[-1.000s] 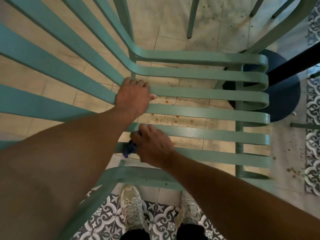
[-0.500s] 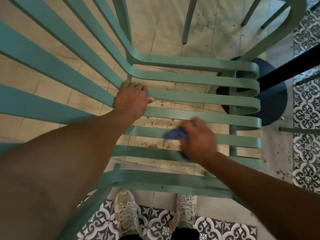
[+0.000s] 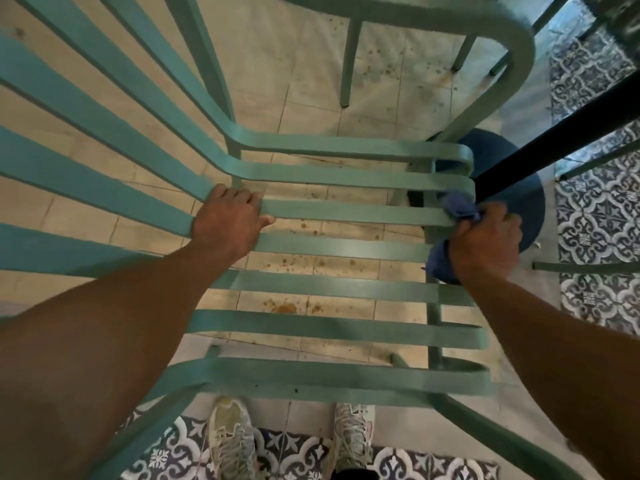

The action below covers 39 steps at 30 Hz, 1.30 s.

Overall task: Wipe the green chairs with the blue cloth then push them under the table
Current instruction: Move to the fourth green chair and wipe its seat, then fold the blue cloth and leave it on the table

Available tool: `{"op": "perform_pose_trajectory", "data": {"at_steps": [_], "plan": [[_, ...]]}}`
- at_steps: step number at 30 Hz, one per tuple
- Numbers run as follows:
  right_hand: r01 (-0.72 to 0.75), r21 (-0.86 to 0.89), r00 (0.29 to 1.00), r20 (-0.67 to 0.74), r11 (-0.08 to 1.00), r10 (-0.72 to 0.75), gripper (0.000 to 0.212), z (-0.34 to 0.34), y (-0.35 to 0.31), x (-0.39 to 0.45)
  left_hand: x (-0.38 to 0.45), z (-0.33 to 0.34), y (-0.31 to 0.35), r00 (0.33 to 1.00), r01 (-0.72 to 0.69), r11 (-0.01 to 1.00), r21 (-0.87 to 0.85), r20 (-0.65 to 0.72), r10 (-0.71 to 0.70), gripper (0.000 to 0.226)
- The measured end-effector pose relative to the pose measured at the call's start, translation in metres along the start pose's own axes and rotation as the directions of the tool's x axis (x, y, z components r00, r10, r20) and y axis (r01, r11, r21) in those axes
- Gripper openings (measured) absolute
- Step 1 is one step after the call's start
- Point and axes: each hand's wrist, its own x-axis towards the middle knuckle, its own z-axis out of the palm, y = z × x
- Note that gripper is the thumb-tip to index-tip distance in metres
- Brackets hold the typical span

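A pale beige tiled floor speckled with brown crumbs shows through the slats, bordered near and right by blue-and-white patterned tiles. Over it stands a green slatted metal chair, seen from above, its backrest slats running off the left edge and its seat slats running left to right. The left hand rests where backrest meets seat, fingers curled over a slat and gripping it, thumb pointing right. The right hand is at the right end of the seat, fingers closed around a crumpled blue cloth; the cloth bunches out on the far side of the knuckles onto the slat ends and pokes out again on the left, near side of the fist. The fingertips themselves are hidden beneath the hand. Just right of that hand a black table post slants down to a round dark blue base, partly hidden by the chair and hand. A second green chair at the far side is cut off by the frame. Two pale sneakers show at the near edge.
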Motion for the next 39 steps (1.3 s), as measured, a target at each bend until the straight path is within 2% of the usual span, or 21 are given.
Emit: {"op": "perform_pose_trajectory", "data": {"at_steps": [2, 4, 5, 7, 9, 10, 12, 13, 15, 17, 19, 21, 23, 25, 27, 28, 30, 32, 33, 36, 39], "plan": [[0.090, 0.024, 0.988, 0.120, 0.996, -0.093, 0.031, -0.003, -0.010, -0.023, -0.001, -0.005, 0.010, 0.995, 0.066, 0.998, 0.008, 0.080, -0.067, 0.049], [0.247, 0.104, 0.907, 0.325, 0.963, -0.267, 0.027, -0.004, -0.030, -0.055, -0.005, -0.021, 0.025, 0.965, 0.154, 0.988, -0.004, 0.214, -0.150, 0.051], [0.256, 0.159, 0.851, 0.431, 0.954, -0.300, 0.023, -0.005, -0.042, -0.070, -0.007, -0.030, 0.033, 0.948, 0.173, 0.984, -0.032, 0.276, -0.158, 0.055], [0.076, 0.291, 0.756, 0.607, 0.954, -0.246, 0.012, -0.011, -0.066, -0.092, -0.018, -0.056, 0.052, 0.936, 0.148, 0.979, -0.141, 0.339, -0.093, 0.057], [-0.212, 0.443, 0.719, 0.674, 0.871, -0.168, 0.003, -0.029, -0.084, -0.105, -0.035, -0.088, 0.070, 0.910, 0.161, 0.909, -0.384, 0.415, 0.014, 0.065], [-0.336, 0.513, 0.717, 0.683, 0.790, -0.138, 0.006, -0.043, -0.090, -0.108, -0.045, -0.105, 0.078, 0.872, 0.241, 0.791, -0.562, 0.484, 0.079, 0.063], [-0.509, 0.602, 0.702, 0.704, 0.615, -0.108, 0.005, -0.076, -0.097, -0.113, -0.064, -0.135, 0.090, 0.803, 0.443, 0.441, -0.781, 0.564, 0.193, 0.037], [-0.554, 0.621, 0.694, 0.712, 0.554, -0.104, 0.006, -0.096, -0.097, -0.115, -0.075, -0.150, 0.092, 0.770, 0.535, 0.275, -0.799, 0.595, 0.231, 0.026], [-0.597, 0.633, 0.685, 0.722, 0.494, -0.097, 0.010, -0.130, -0.090, -0.117, -0.093, -0.176, 0.089, 0.740, 0.628, 0.006, -0.778, 0.600, 0.305, 0.037], [-0.590, 0.620, 0.667, 0.735, 0.518, -0.120, 0.024, -0.162, -0.075, -0.118, -0.104, -0.207, 0.084, 0.746, 0.640, -0.157, -0.752, 0.561, 0.359, 0.052], [-0.594, 0.611, 0.641, 0.753, 0.523, -0.150, 0.036, -0.199, -0.061, -0.122, -0.113, -0.242, 0.084, 0.747, 0.639, -0.255, -0.726, 0.506, 0.430, 0.057], [-0.585, 0.650, 0.648, 0.735, 0.485, -0.203, 0.030, -0.236, -0.051, -0.127, -0.122, -0.283, 0.094, 0.715, 0.635, -0.245, -0.732, 0.437, 0.546, 0.053], [-0.550, 0.703, 0.701, 0.682, 0.451, -0.209, 0.028, -0.274, -0.044, -0.131, -0.130, -0.321, 0.109, 0.692, 0.572, -0.140, -0.808, 0.384, 0.612, 0.046], [-0.570, 0.725, 0.739, 0.658, 0.387, -0.144, 0.039, -0.321, -0.029, -0.130, -0.132, -0.362, 0.126, 0.721, 0.444, -0.029, -0.896, 0.337, 0.606, 0.046], [-0.540, 0.762, 0.767, 0.620, 0.357, -0.165, 0.048, -0.372, -0.006, -0.123, -0.127, -0.404, 0.143, 0.782, 0.275, 0.015, -0.961, 0.233, 0.578, 0.035], [-0.489, 0.777, 0.781, 0.592, 0.397, -0.196, 0.049, -0.402, 0.005, -0.117, -0.125, -0.426, 0.153, 0.800, 0.174, 0.038, -0.984, 0.164, 0.577, 0.029], [-0.310, 0.732, 0.832, 0.517, 0.607, -0.199, 0.043, -0.449, 0.024, -0.102, -0.119, -0.468, 0.178, 0.808, -0.029, 0.111, -0.993, 0.042, 0.587, 0.025], [-0.101, 0.573, 0.915, 0.373, 0.813, -0.150, 0.035, -0.482, 0.035, -0.083, -0.110, -0.498, 0.206, 0.797, -0.221, 0.197, -0.955, -0.060, 0.601, 0.024], [-0.020, 0.482, 0.949, 0.283, 0.876, -0.135, 0.032, -0.493, 0.040, -0.071, -0.105, -0.511, 0.222, 0.790, -0.318, 0.227, -0.921, -0.125, 0.600, 0.025], [0.072, 0.320, 0.993, 0.063, 0.945, -0.097, 0.038, -0.513, 0.049, -0.033, -0.083, -0.539, 0.265, 0.762, -0.547, 0.295, -0.783, -0.320, 0.563, 0.029], [0.042, 0.175, 0.999, 0.002, 0.984, -0.043, 0.041, -0.508, 0.065, 0.011, -0.057, -0.551, 0.302, 0.746, -0.652, 0.422, -0.630, -0.432, 0.507, 0.023]]}}
